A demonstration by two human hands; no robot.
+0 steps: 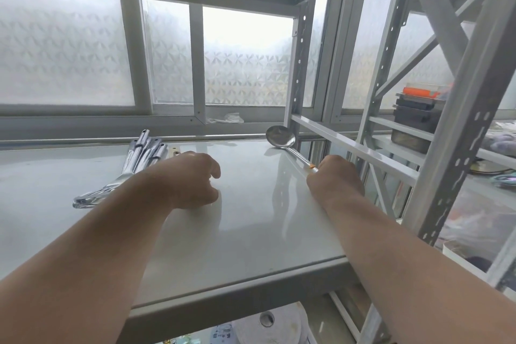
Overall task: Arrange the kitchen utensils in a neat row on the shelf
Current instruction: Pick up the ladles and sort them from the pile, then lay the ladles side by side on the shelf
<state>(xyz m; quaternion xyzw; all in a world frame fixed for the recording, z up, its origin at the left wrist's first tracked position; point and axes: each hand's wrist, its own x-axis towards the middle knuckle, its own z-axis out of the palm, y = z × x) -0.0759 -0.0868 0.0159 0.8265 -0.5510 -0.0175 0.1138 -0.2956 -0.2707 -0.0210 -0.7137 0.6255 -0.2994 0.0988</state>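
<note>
Ladle (pixel 280 136) gripped by right hand (pixel 333 176) on shelf (pixel 245 234).
Left hand (pixel 192 179) rests loosely curled, holding nothing; utensil bundle (pixel 139 156) at ten o'clock.

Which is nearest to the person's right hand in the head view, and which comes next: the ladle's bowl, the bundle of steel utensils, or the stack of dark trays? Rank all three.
Measured from the right hand:
1. Ladle's bowl: just beyond the hand, at the shelf's back right.
2. Stack of dark trays: farther right, on the neighbouring rack.
3. Bundle of steel utensils: far left, past the left hand.
</note>
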